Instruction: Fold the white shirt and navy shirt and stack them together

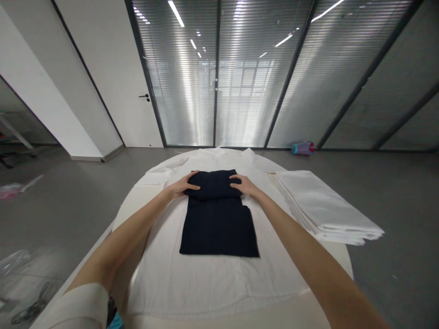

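A dark navy piece of folded fabric (218,228), perhaps trousers or a shirt, lies flat in the middle of a spread white shirt (164,274). Its far end is turned over into a thicker fold (214,185). My left hand (183,185) grips the left side of that fold, with thumb and fingers on top. On the opposite side, my right hand (247,185) holds the right edge, its fingertips curled over the fabric. Any fingers under the fold are hidden.
The round pale table (338,256) carries a stack of folded white cloth (318,201) that overhangs its right edge. A blue-and-pink cylindrical object (302,148) lies on the floor by the glass partition (243,105). Clear plastic (15,261) and a dark cable (32,306) lie at lower left.
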`<state>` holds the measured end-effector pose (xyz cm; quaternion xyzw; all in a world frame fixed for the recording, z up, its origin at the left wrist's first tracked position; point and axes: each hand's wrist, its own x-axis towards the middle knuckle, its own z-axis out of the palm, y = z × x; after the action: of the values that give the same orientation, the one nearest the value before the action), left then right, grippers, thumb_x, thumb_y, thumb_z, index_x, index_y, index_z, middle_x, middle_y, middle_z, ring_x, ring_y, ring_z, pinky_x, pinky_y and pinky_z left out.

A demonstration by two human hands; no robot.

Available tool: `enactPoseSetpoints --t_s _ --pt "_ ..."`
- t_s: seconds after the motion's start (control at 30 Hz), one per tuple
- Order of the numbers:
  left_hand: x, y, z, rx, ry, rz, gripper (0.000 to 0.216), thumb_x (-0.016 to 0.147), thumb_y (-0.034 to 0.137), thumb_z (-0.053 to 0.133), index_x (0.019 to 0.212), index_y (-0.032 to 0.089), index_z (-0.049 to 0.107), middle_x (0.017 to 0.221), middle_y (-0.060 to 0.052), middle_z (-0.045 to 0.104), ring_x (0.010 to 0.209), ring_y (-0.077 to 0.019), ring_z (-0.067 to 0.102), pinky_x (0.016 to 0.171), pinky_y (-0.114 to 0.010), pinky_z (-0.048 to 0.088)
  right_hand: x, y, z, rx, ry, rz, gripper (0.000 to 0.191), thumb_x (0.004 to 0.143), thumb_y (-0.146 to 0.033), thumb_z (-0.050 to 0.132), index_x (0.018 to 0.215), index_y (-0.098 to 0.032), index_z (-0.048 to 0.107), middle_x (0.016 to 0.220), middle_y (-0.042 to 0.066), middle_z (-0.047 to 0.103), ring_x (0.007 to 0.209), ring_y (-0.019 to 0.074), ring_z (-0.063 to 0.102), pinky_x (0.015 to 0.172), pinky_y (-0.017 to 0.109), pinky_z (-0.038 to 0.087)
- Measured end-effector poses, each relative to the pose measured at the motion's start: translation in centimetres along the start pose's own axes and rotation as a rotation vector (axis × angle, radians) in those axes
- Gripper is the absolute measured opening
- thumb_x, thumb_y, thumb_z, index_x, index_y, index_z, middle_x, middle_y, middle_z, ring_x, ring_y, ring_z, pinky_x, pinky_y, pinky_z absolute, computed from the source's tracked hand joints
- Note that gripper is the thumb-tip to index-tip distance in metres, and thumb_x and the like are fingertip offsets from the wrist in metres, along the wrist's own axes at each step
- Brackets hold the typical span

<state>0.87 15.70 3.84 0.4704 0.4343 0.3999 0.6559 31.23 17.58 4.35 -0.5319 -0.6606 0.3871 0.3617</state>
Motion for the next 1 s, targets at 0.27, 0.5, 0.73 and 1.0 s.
enactPoseSetpoints --t_s 0.27,0.5,0.73,1.0 --pt "0.5 -1.0 0.2 -0.011 0.135 0.096 0.09 0.066 0.013 0.085 0.146 0.031 0.05 0.129 -0.006 0.066 0.105 -0.0212 0.069 0.088 -0.029 0.059 -1.7 -0.6 0.7 -0.017 0.078 0.067 0.033 0.085 -0.024 0.064 0.118 -0.022 0.068 0.113 0.008 0.068 0.09 0.0222 0.067 0.08 0.04 0.058" --pt "0.4 -1.1 0.1 0.243 0.17 0.079 0.096 0.063 0.016 0.088 0.148 0.025 0.044 0.125 -0.01 0.065 0.105 -0.025 0.068 0.092 -0.04 0.058 -3.7 -0.9 1.2 -0.578 0.086 0.001 0.034 0.087 -0.027 0.063 0.12 -0.022 0.067 0.128 0.014 0.059 0.115 0.0319 0.059 0.099 0.048 0.047" --pt "0.7 1.6 1.8 1.199 0.375 0.578 0.039 0.093 0.034 0.059 0.128 0.017 0.064 0.144 -0.014 0.051 0.135 -0.0293 0.051 0.117 -0.043 0.038 -2.3 -4.0 3.3 -0.889 0.133 -0.367 0.046 0.101 -0.035 0.039 0.141 -0.021 0.057 0.155 0.012 0.042 0.143 0.0309 0.035 0.115 0.046 0.031" --pt "2.6 -3.3 4.5 1.493 0.085 0.355 0.07 0.101 0.057 0.036 0.156 0.014 0.033 0.164 -0.013 0.027 0.153 -0.0305 0.016 0.124 -0.05 0.013 1.5 -0.5 5.8 -0.981 -0.168 -0.216 0.065 0.104 -0.057 0.018 0.157 -0.025 0.033 0.165 0.007 0.025 0.153 0.0296 0.018 0.122 0.054 0.008"
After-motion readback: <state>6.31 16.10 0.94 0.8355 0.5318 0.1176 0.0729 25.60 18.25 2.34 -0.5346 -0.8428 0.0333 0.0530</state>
